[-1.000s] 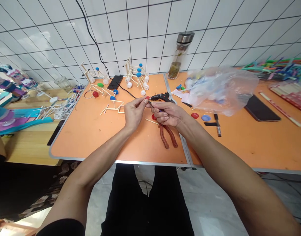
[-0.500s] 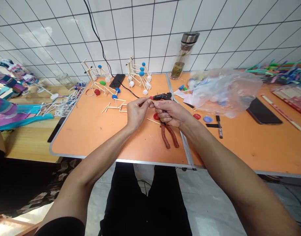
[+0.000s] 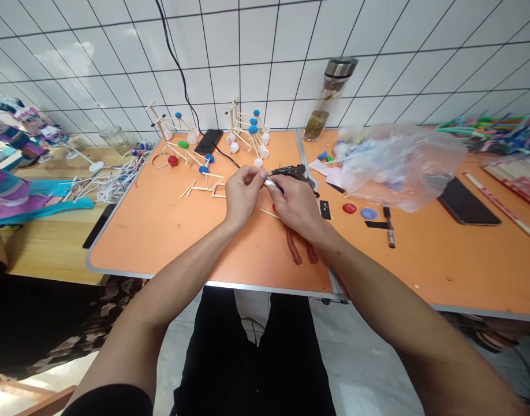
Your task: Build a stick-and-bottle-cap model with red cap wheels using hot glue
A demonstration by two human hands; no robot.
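Observation:
My left hand [image 3: 244, 193] is closed in a pinch, its fingertips meeting the right hand's; whatever small piece it holds is hidden. My right hand [image 3: 300, 207] is closed around a slim, pen-like tool [image 3: 272, 183], whitish with a dark part, its tip at the left fingertips. Just behind the right hand lies a black glue gun [image 3: 293, 171]. Red-handled pliers [image 3: 293, 249] lie beneath that hand, which covers their jaws. Beside it a thin wooden stick [image 3: 269, 213] rests on the orange table [image 3: 170, 242].
Stick models [image 3: 243, 124] with blue joints and white wheels stand near the tiled wall, by a phone [image 3: 208, 141]. A flat stick frame [image 3: 204, 189] lies to the left. Rightward are a tea bottle [image 3: 323, 107], a plastic bag [image 3: 399, 164], a red cap [image 3: 349, 208] and a marker [image 3: 389, 228].
My right hand has turned palm-down over the pliers, covering more of them. The red piece at the left fingertips no longer shows. The pen-like tool's tip has come into sight.

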